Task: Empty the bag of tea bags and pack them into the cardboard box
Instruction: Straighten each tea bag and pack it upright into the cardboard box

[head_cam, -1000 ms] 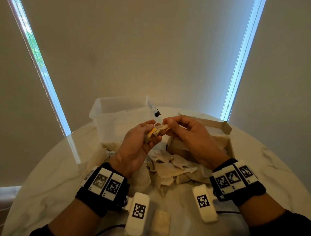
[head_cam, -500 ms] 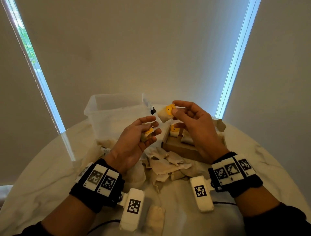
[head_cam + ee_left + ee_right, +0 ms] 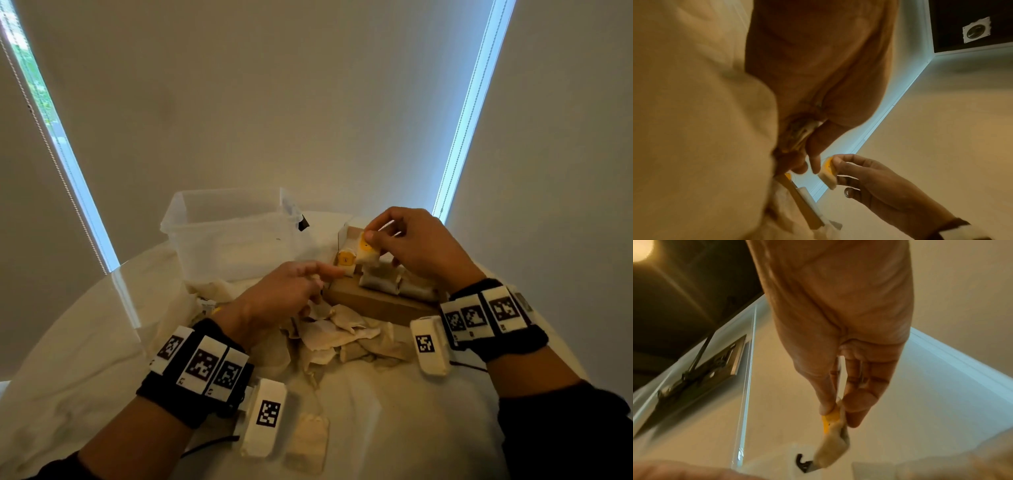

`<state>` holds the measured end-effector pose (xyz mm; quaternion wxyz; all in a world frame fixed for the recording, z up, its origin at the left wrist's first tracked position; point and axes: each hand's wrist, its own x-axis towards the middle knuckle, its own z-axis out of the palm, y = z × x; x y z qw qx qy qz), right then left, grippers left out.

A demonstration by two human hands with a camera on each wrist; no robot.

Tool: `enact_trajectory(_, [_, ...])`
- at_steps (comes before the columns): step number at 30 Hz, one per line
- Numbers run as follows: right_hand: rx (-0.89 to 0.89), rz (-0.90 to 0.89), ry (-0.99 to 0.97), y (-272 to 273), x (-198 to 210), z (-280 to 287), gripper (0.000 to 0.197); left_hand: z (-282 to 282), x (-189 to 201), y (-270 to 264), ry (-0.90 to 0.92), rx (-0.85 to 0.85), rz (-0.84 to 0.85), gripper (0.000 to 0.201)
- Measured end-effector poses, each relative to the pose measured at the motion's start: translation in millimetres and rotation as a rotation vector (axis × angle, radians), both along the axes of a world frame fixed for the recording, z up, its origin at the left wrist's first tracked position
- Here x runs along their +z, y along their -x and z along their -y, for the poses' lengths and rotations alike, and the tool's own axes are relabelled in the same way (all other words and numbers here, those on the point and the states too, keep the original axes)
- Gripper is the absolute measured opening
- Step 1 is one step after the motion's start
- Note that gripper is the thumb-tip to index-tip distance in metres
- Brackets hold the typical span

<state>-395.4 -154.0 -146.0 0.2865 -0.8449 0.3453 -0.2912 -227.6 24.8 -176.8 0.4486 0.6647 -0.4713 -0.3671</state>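
Observation:
My right hand (image 3: 368, 240) pinches a folded tea bag (image 3: 365, 253) with a yellow tag between thumb and fingers, low over the open cardboard box (image 3: 370, 303); the same bag (image 3: 830, 444) hangs from the fingertips in the right wrist view. Several folded tea bags (image 3: 380, 279) stand inside the box. My left hand (image 3: 318, 277) hovers by the box's left corner, index finger stretched out, its other fingers curled round a second tea bag (image 3: 800, 131). A pile of loose tea bags (image 3: 339, 334) lies in front of the box. A crumpled cream cloth bag (image 3: 209, 291) lies left of the pile.
A clear plastic tub (image 3: 233, 236) stands behind my left hand. One flat tea bag (image 3: 306, 442) lies near the front edge of the round white table (image 3: 85, 359). Window blinds close off the back.
My right hand has come down with its tea bag from chest height to just over the box. My left hand has dropped and moved right toward the box's corner.

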Motion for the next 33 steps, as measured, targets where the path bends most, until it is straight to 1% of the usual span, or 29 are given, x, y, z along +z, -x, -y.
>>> enact_trajectory(2, [-0.036, -0.095, 0.082, -7, 1, 10, 0.007, 3, -1, 1, -0.08, -0.054, 0.009, 0.042])
enact_trajectory(4, [-0.03, -0.189, 0.125, -15, 2, 13, 0.006, 8, -5, 0, -0.093, -0.054, -0.015, 0.046])
enact_trajectory(8, [0.121, -0.465, 0.141, -32, 10, 6, 0.005, 13, -14, -3, -0.063, -0.024, 0.094, 0.052])
enact_trajectory(10, [0.185, -0.53, 0.11, -37, 14, 3, 0.006, 14, -16, -5, -0.054, -0.037, 0.143, 0.054])
enact_trajectory(12, [0.216, -0.547, 0.109, -41, 16, 2, 0.009, 12, -14, -5, -0.077, -0.102, 0.209, 0.056])
enact_trajectory(14, [0.228, -0.558, 0.106, -44, 17, 2, 0.011, 8, -10, -2, -0.08, -0.176, 0.239, 0.056])
enact_trajectory(17, [0.184, -0.603, 0.138, -44, 16, 8, 0.011, 5, -6, 2, -0.082, -0.218, 0.244, 0.051])
enact_trajectory(19, [0.135, -0.597, 0.148, -38, 17, 15, 0.011, 2, -3, 7, -0.053, -0.229, 0.243, 0.058])
enact_trajectory(22, [0.1, -0.548, 0.124, -27, 19, 23, 0.009, 0, 0, 10, 0.104, -0.164, 0.265, 0.067])
enact_trajectory(24, [0.089, -0.528, 0.11, -22, 17, 23, 0.008, 4, -1, 4, 0.139, -0.073, 0.254, 0.065])
enact_trajectory(26, [0.093, -0.533, 0.099, -24, 14, 20, 0.01, 8, -4, -2, 0.059, -0.012, 0.251, 0.061])
enact_trajectory(28, [0.115, -0.551, 0.079, -31, 12, 15, 0.01, 8, -9, 0, -0.067, -0.03, 0.168, 0.059])
enact_trajectory(29, [0.133, -0.554, 0.057, -35, 11, 12, 0.009, 7, -10, 3, -0.102, -0.05, 0.136, 0.057])
enact_trajectory(33, [0.183, -0.578, 0.068, -48, 6, 7, 0.009, 9, -11, 4, -0.138, -0.072, 0.179, 0.056])
